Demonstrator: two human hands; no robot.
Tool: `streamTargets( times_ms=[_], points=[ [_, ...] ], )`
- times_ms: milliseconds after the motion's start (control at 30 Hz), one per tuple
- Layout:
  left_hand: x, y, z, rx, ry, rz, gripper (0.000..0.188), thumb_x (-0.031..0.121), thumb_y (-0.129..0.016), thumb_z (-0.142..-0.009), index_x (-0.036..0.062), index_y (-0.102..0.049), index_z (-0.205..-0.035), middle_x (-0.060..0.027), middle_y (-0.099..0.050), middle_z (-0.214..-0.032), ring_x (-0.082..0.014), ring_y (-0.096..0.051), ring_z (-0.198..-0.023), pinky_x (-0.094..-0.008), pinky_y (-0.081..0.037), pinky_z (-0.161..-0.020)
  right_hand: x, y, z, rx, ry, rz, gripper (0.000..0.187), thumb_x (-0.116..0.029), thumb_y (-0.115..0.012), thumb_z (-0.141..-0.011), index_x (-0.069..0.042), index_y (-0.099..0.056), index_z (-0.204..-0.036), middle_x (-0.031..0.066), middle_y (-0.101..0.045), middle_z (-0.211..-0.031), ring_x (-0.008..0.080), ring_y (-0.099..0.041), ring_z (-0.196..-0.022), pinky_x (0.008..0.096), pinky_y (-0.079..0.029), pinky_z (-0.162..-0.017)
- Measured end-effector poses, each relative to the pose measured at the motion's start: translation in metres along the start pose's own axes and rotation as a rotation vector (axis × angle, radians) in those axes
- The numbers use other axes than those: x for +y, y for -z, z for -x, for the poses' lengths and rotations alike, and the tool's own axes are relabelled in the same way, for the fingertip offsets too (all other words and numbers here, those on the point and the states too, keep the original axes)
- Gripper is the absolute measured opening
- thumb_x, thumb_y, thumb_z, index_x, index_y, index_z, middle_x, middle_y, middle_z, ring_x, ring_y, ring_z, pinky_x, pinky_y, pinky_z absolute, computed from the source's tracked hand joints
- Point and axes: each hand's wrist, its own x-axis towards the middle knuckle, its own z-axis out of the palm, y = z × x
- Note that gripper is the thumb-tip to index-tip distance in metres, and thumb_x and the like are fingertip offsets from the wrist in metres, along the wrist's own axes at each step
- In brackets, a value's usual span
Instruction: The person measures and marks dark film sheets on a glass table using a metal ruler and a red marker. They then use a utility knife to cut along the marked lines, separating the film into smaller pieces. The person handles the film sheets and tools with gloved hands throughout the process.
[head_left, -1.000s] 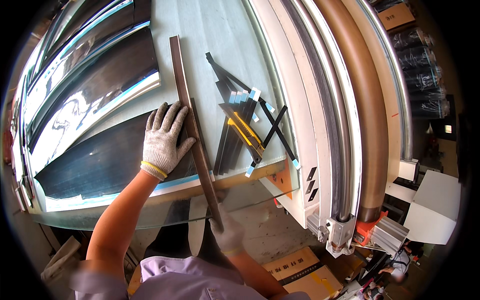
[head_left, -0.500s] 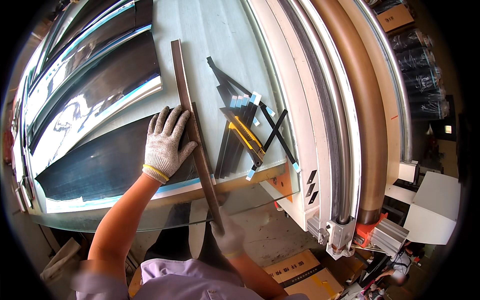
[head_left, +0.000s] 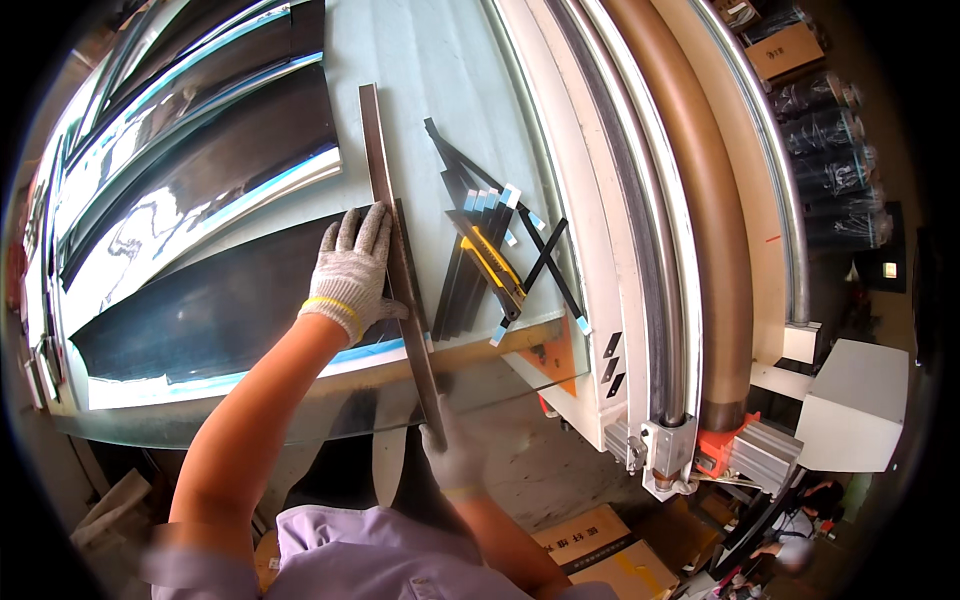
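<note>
A long, narrow metal straightedge (head_left: pixel 383 170) lies along the right end of a black film sheet (head_left: pixel 220 300) and juts past the table's near edge. My left hand (head_left: pixel 350 262), in a pale knit glove, rests flat on the sheet with its fingers against the straightedge and its thumb reaching onto it. My right hand (head_left: pixel 455 450), also gloved and slightly blurred, is closed around the near end of the straightedge, beyond the table edge. Right of the straightedge, a yellow-and-black utility knife (head_left: pixel 492 262) lies on several black strips (head_left: pixel 458 290) with pale blue ends.
More dark glossy sheets (head_left: pixel 250 125) with white and blue edges overlap on the left of the glass-topped table (head_left: pixel 410 40). A machine with a long brown roller (head_left: pixel 705 200) runs along the right. Below stands a cardboard box (head_left: pixel 590 545); wrapped black rolls (head_left: pixel 825 160) are stacked far right.
My left hand has shifted closer to the straightedge, and its fingers have drawn together. My right hand stays at the straightedge's near end. The whole view has moved slightly.
</note>
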Motion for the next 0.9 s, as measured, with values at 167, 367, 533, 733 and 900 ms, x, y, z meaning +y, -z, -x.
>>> streamTargets(
  times_ms=[167,367,533,733,900],
  points=[
    [0.013,0.012,-0.002,-0.124,0.072,-0.042,0.143,0.059,-0.094,-0.066,-0.0018,-0.014,-0.168,-0.0191,-0.015,-0.176,-0.0433,-0.02,-0.161,-0.055,-0.021,-0.131,-0.001,-0.003,0.0,0.05,0.019,-0.011,0.062,-0.027,-0.082,-0.091,-0.012,-0.061,-0.147,0.0089,-0.068,-0.077,0.0287,-0.066,-0.06,0.0394,-0.055,-0.057],
    [0.016,0.014,-0.003,-0.185,0.11,-0.05,0.141,0.057,-0.093,-0.07,-0.001,-0.011,-0.169,-0.0183,-0.011,-0.177,-0.0466,-0.019,-0.161,-0.0566,-0.025,-0.129,0.001,0.047,-0.056,0.028,0.027,0.175,0.036,-0.021,-0.072,-0.095,-0.01,-0.071,-0.129,0.0142,-0.072,-0.122,0.0385,-0.068,-0.103,0.0483,-0.057,-0.085],
    [0.017,0.019,-0.003,-0.187,0.104,0.005,0.138,0.054,-0.094,-0.07,-0.0006,-0.014,-0.169,-0.0166,-0.011,-0.178,-0.0479,-0.019,-0.161,-0.0575,-0.029,-0.127,0.022,0.049,-0.198,0.085,-0.02,0.393,0.053,-0.032,-0.075,-0.094,-0.008,-0.062,-0.14,0.0134,-0.066,-0.134,0.0356,-0.059,-0.127,0.0516,-0.045,-0.109],
    [0.016,0.017,0.0,-0.146,0.087,0.039,0.135,0.051,-0.095,-0.069,0.0011,-0.02,-0.169,-0.0155,-0.012,-0.178,-0.0469,-0.021,-0.16,-0.0576,-0.034,-0.124,0.01,0.045,-0.241,-0.263,-0.122,0.614,0.068,-0.035,-0.082,-0.089,-0.01,-0.057,-0.146,0.0172,-0.066,-0.127,0.036,-0.062,-0.121,0.0498,-0.051,-0.102],
    [0.009,0.013,0.003,-0.125,0.083,0.054,0.134,0.048,-0.096,-0.068,0.0009,-0.02,-0.169,-0.014,-0.015,-0.177,-0.0461,-0.022,-0.16,-0.0572,-0.034,-0.123,-0.027,0.049,-0.251,-0.243,-0.139,0.382,0.062,-0.023,-0.077,-0.091,-0.006,-0.053,-0.146,0.0245,-0.069,-0.114,0.0423,-0.068,-0.11,0.0522,-0.055,-0.095]
  ],
)
